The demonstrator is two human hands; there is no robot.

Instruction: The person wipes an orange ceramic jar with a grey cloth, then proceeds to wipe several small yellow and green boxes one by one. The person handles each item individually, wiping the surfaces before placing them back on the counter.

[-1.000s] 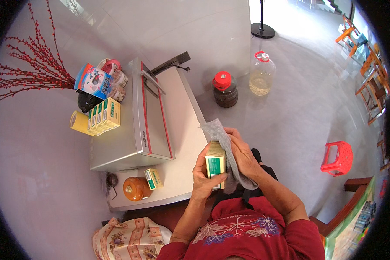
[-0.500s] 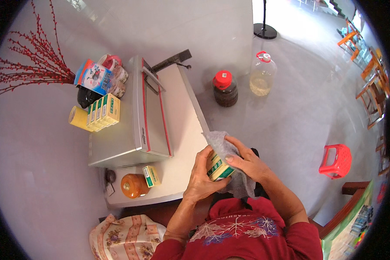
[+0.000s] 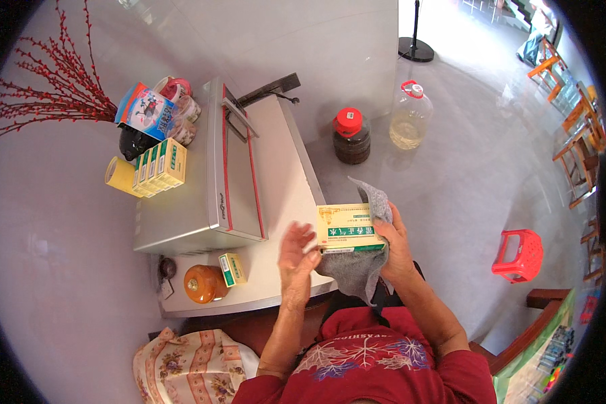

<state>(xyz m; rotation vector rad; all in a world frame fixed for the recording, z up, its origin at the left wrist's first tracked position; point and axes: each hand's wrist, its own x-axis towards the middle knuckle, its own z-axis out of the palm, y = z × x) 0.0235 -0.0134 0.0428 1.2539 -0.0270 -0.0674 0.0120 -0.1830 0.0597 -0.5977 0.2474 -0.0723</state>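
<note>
My right hand (image 3: 398, 244) grips a pale yellow and green medicine box (image 3: 347, 219) together with a grey cloth (image 3: 357, 269). The cloth lies behind the box and hangs below it, with one corner sticking up above. Just left of the box, my left hand (image 3: 297, 254) is off it, fingers apart and slightly blurred. On the white counter (image 3: 279, 182) a similar small box (image 3: 232, 269) stands beside an orange jar (image 3: 205, 283).
A silver cabinet (image 3: 182, 219) on the counter carries several matching boxes (image 3: 161, 168), a yellow roll (image 3: 121, 176), a blue packet (image 3: 145, 111) and plastic tubs. On the floor are a red-lidded jar (image 3: 351, 138), a clear jug (image 3: 409, 124) and a red stool (image 3: 520, 256).
My left hand has let go of the box and moved left. The box is now turned with its broad printed face showing, held with the cloth in my right hand.
</note>
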